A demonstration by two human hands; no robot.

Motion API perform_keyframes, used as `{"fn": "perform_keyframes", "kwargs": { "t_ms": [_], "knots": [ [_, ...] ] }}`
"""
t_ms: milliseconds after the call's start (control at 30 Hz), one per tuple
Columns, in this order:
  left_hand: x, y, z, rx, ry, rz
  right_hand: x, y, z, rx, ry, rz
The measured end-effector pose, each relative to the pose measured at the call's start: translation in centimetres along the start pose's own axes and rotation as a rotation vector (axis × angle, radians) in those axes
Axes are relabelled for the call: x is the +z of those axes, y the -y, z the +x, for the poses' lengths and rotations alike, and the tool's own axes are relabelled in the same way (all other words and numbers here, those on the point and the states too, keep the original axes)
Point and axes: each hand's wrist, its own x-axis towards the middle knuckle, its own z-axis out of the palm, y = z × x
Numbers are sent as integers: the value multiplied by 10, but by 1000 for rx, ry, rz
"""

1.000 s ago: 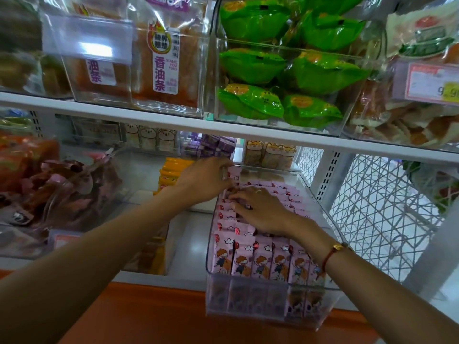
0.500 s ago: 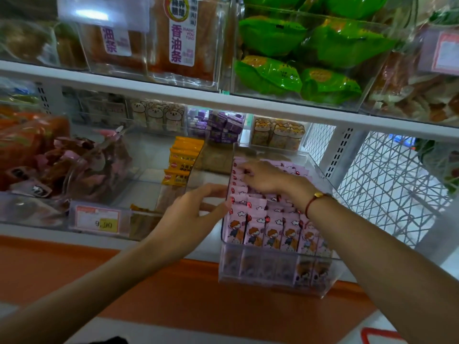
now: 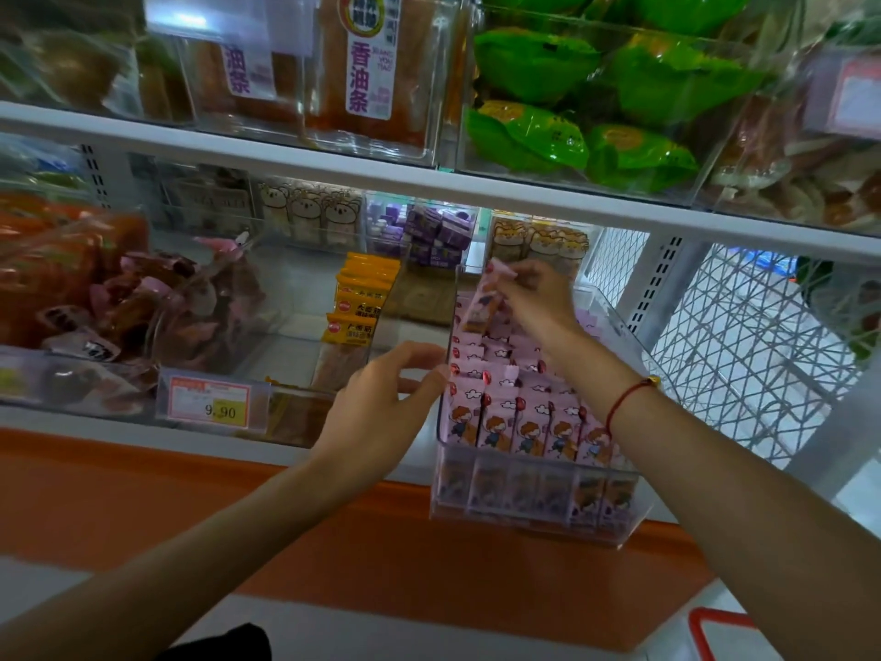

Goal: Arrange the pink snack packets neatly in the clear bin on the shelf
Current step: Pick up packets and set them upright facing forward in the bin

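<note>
Right hand [image 3: 534, 298], since half a second ago, lifts one pinched packet [image 3: 481, 302] above the bin's [image 3: 524, 498] rear; left hand [image 3: 381, 403], fingers relaxed, touches bin's left wall; front rows upright, rear rows unsettled.

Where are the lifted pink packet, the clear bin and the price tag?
lifted pink packet [image 3: 481, 305]: head view, middle of its printed face.
clear bin [image 3: 524, 489]: head view, front wall.
price tag [image 3: 212, 403]: head view, centre of the label.
</note>
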Motion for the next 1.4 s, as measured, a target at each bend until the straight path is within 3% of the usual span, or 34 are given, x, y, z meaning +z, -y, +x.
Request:
{"fn": "perform_keyframes", "kwargs": {
  "t_ms": [133, 200, 333, 433, 600, 800, 933, 1067, 1200, 1400],
  "knots": [
    [-8, -4, -1, 10, -90, -17, -19, 29, -33, -47, -279, 352],
    [-14, -10, -2, 54, -127, -40, -29, 40, -51, -19, -323, 454],
    [-16, -27, -9, 182, -68, -111, -39, 47, -88, 84, -179, 498],
    [-10, -34, -15, 256, -29, 27, -37, 40, -112, 143, -71, 499],
    [-1, -35, -16, 324, -90, 239, -39, 32, -122, 256, -32, 577],
    [-2, -32, -16, 333, -96, 226, -45, 26, -122, 218, 110, 550],
    [0, -35, -19, 345, -58, 239, -46, 24, -125, 190, 294, 525],
    [-4, -40, -20, 376, -44, 250, -43, 22, -128, 94, 214, 402],
    [-6, -45, -21, 458, -57, 224, -42, 24, -130, 50, 79, 428],
    [-7, -42, -20, 419, -54, 269, -46, 20, -123, 123, 204, 415]
  ]
}}
